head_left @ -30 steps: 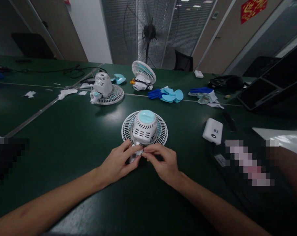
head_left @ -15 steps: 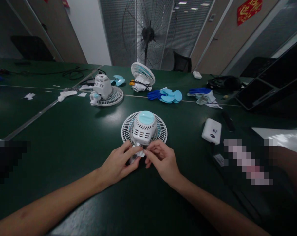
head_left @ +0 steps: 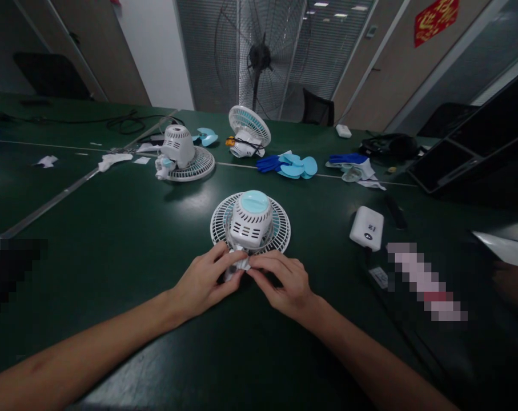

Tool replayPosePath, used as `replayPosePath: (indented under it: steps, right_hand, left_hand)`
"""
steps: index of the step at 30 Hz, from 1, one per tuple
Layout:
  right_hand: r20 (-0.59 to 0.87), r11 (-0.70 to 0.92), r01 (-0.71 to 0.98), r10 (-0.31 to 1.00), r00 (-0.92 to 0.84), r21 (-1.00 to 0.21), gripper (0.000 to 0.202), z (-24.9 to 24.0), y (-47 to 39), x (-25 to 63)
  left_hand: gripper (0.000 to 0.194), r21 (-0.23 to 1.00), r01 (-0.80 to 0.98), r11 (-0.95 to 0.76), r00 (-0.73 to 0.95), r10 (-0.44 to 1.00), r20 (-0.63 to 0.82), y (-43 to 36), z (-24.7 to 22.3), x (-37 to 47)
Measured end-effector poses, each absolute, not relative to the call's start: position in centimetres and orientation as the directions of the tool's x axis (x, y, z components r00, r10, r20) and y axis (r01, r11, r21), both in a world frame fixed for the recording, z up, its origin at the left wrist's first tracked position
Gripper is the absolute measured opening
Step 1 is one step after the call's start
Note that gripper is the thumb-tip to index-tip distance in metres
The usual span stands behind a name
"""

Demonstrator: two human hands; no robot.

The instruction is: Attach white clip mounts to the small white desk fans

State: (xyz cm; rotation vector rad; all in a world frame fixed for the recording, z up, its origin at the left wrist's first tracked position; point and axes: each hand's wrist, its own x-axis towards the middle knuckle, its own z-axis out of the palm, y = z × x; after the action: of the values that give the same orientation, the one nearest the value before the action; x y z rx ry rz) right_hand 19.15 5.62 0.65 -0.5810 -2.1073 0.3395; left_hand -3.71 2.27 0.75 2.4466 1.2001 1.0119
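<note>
A small white fan [head_left: 247, 231] lies grille-down on the dark green table, its motor housing up and topped by a light blue cap [head_left: 254, 201]. Its small white end part [head_left: 241, 264] points towards me. My left hand [head_left: 205, 279] is closed around that part from the left, thumb and fingers on either side. From the right, my right hand [head_left: 286, 283] pinches at the part's edge, with fingertips close to those of the left hand. Whatever lies between the right fingertips is too small or hidden to name.
Farther back are a second white fan [head_left: 177, 148], a third fan [head_left: 249, 128], blue fan blades [head_left: 299, 166] and blue-white gloves [head_left: 350, 165]. At right lie a white power bank [head_left: 367, 228] with a cable and another person's arm [head_left: 513, 285].
My right hand has moved slightly left and its fingers have closed in on the white part. The left hand keeps its hold. At right, the other person's arm has drawn back.
</note>
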Motion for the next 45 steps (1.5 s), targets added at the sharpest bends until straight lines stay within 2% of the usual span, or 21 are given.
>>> replayPosePath:
  steps: [2,4,7,9,13,18,21,22,24,25,26,27,28,30,35,37,39,42,45]
  right_hand:
    - [0.667,0.809,0.278,0.585,-0.461,-0.517,0.017,0.7,5.3,19.0]
    - [0.601,0.721,0.239,0.680,-0.420,-0.650,0.012,0.8,5.1,18.8]
    - [0.406,0.469,0.101,0.839,-0.363,-0.878,0.010,0.9,4.8,18.3]
    - [0.236,0.255,0.007,0.906,-0.351,-0.967,0.015,0.9,4.9,18.1]
    - [-0.008,-0.073,-0.145,0.915,-0.403,-0.987,0.026,1.0,5.6,17.8]
    - [-0.163,-0.304,-0.256,0.875,-0.455,-0.918,0.032,1.1,5.9,17.5]
    - [-0.142,-0.279,-0.238,0.873,-0.467,-0.931,0.030,0.9,5.6,17.6]
    - [-0.089,-0.194,-0.192,0.889,-0.449,-0.962,0.027,0.9,5.5,17.7]
    - [0.125,0.128,-0.020,0.905,-0.406,-0.992,0.019,0.9,5.5,18.4]
    - [0.285,0.347,0.094,0.874,-0.392,-0.933,0.015,1.0,5.5,18.8]
    - [0.429,0.550,0.187,0.786,-0.446,-0.814,0.014,1.1,5.5,19.1]
    - [0.513,0.687,0.242,0.691,-0.509,-0.685,0.018,1.1,5.6,19.5]
    - [0.562,0.770,0.272,0.616,-0.551,-0.577,0.021,1.2,5.8,19.7]
    - [0.604,0.835,0.291,0.541,-0.585,-0.467,0.025,1.2,6.0,20.0]
    - [0.625,0.833,0.303,0.550,-0.554,-0.464,0.022,1.0,6.0,19.7]
    - [0.608,0.798,0.305,0.596,-0.525,-0.519,0.020,0.8,5.8,19.5]
    - [0.557,0.714,0.260,0.680,-0.477,-0.649,0.018,0.7,5.5,19.2]
    - [0.347,0.419,0.097,0.843,-0.412,-0.903,0.019,0.7,5.2,18.6]
    - [0.087,0.065,-0.065,0.903,-0.420,-0.996,0.022,0.9,5.3,18.1]
  left_hand:
    - [0.036,0.470,0.607,-0.640,0.429,0.762,0.485,2.3,0.8,-3.7]
    - [0.035,0.463,0.612,-0.642,0.433,0.761,0.483,2.2,0.8,-3.8]
    - [0.034,0.453,0.625,-0.636,0.433,0.765,0.478,2.3,0.8,-3.7]
    - [0.033,0.441,0.632,-0.638,0.434,0.762,0.481,2.3,0.9,-3.7]
    - [0.032,0.430,0.638,-0.639,0.434,0.760,0.484,2.2,0.9,-3.7]
    - [0.033,0.433,0.637,-0.638,0.440,0.762,0.475,2.2,0.9,-3.8]
    - [0.032,0.432,0.637,-0.638,0.449,0.763,0.465,2.2,1.0,-3.8]
    - [0.032,0.428,0.642,-0.636,0.448,0.764,0.463,2.2,1.0,-3.8]
    - [0.032,0.422,0.650,-0.632,0.443,0.766,0.465,2.2,1.0,-3.8]
    - [0.032,0.422,0.651,-0.631,0.440,0.766,0.468,2.2,1.0,-3.8]
    - [0.032,0.424,0.651,-0.630,0.436,0.767,0.470,2.2,1.0,-3.8]
    - [0.032,0.426,0.650,-0.630,0.434,0.767,0.472,2.1,1.0,-3.8]
    - [0.032,0.428,0.648,-0.631,0.434,0.767,0.473,2.1,1.0,-3.8]
    - [0.033,0.431,0.645,-0.631,0.435,0.767,0.471,2.1,1.0,-3.8]
    - [0.034,0.436,0.635,-0.637,0.439,0.763,0.475,2.1,1.1,-3.7]
    - [0.033,0.436,0.636,-0.637,0.437,0.763,0.477,2.1,1.2,-3.7]
    - [0.033,0.431,0.639,-0.637,0.438,0.762,0.477,2.2,1.1,-3.7]
    - [0.032,0.423,0.647,-0.634,0.438,0.764,0.474,2.2,1.0,-3.7]
    - [0.033,0.428,0.647,-0.630,0.437,0.768,0.469,2.2,1.0,-3.7]
